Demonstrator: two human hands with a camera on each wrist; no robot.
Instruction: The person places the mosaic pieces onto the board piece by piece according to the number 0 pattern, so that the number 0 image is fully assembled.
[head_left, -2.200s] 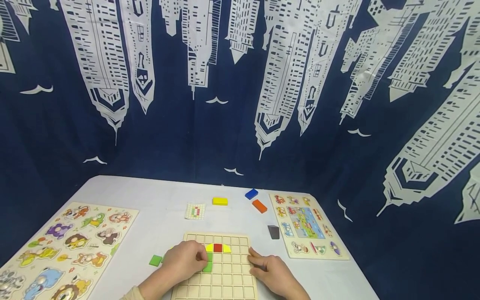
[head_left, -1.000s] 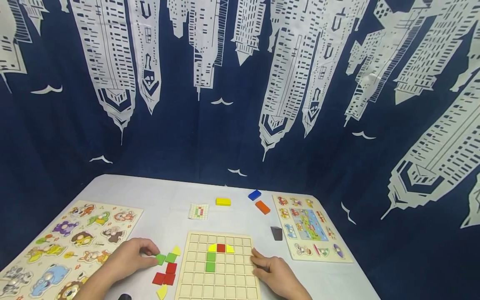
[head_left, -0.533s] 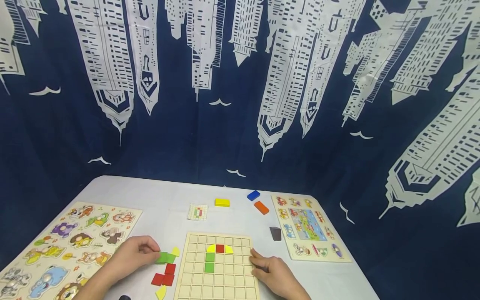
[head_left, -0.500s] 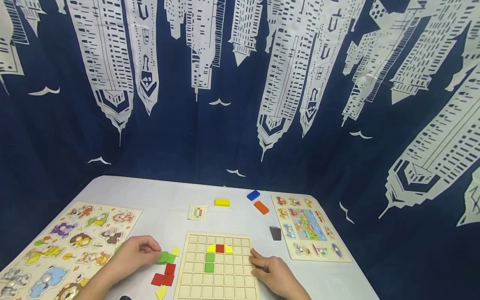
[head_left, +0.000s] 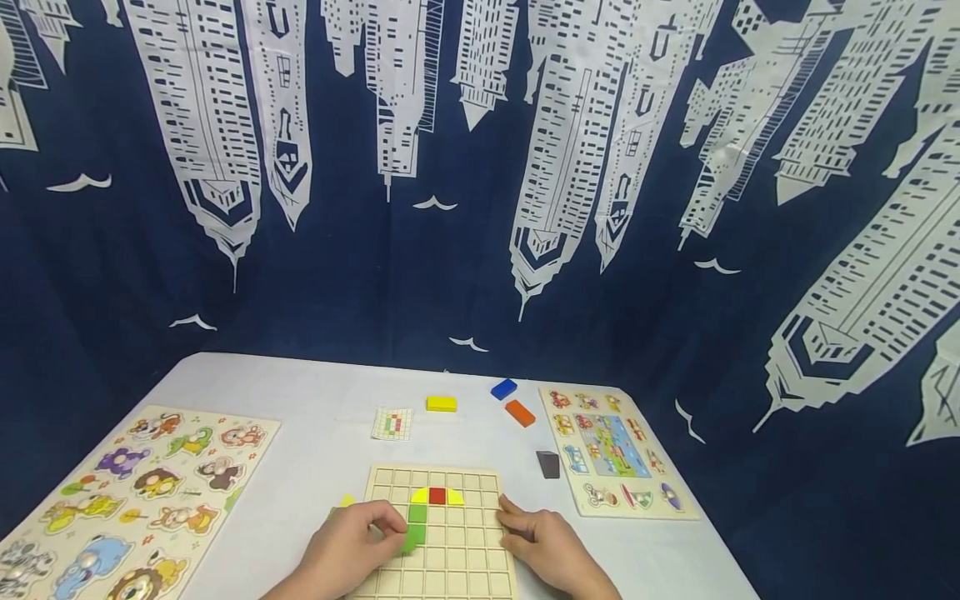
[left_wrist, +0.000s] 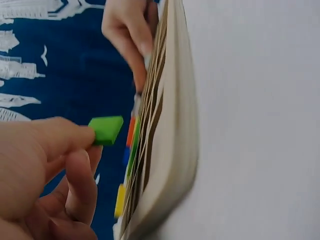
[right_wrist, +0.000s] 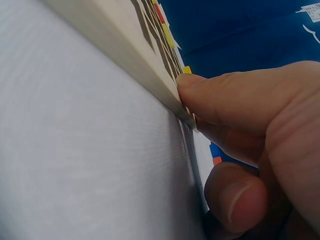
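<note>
My left hand [head_left: 347,537] pinches a green square tile [left_wrist: 106,131] between thumb and forefinger, over the left half of a wooden grid board [head_left: 468,560]. In the left wrist view that tile is clear of the board's surface. On the board lie a red square tile [head_left: 437,496] between two yellow curved pieces [head_left: 455,497], and green tiles [head_left: 417,513] below the left one. My right hand [head_left: 547,542] grips the board's right edge, its thumb on top in the right wrist view. A yellow piece [head_left: 347,500] peeks out behind my left hand, which hides other loose tiles.
A small pattern card [head_left: 392,423] lies beyond the board. Behind and right are a yellow block [head_left: 442,403], a blue block [head_left: 504,388], an orange block [head_left: 520,412] and a dark block [head_left: 548,464]. Picture puzzles flank the table, animals [head_left: 187,479] left and vehicles [head_left: 637,492] right.
From the loose tiles left of the board, my left hand has taken a green tile and carried it right, over the board. My right hand stays at the board's edge.
</note>
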